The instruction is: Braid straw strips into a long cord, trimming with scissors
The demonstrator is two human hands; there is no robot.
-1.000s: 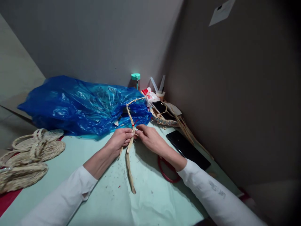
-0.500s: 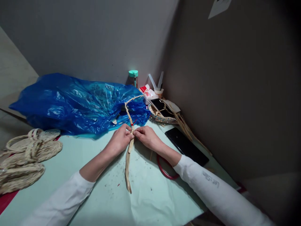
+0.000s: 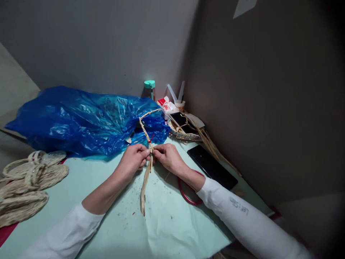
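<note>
A twisted cord of pale dried fibre [image 3: 145,128] runs from the blue bag's edge down to both hands, with a small red tie just above the fingers. My left hand [image 3: 134,158] pinches the fibre from the left. From the right, my right hand [image 3: 167,155] pinches it at nearly the same spot, the fingertips almost touching. Below the hands a loose, flat strip of fibre [image 3: 145,183] hangs down over the pale green sheet [image 3: 172,237]. The exact hold between the fingertips is too small to make out.
Behind the hands lies a large blue plastic bag [image 3: 75,122]. Woven straw sandals [image 3: 35,176] are at the left. A black phone [image 3: 211,166], a red ring-shaped handle [image 3: 185,196] and a basket [image 3: 185,135] lie right; a green-lidded jar [image 3: 150,88] stands behind.
The view has shifted slightly. Both hands stay together on the fibre, my left fingers have turned a little, and the hanging strip's lower end has swung left.
</note>
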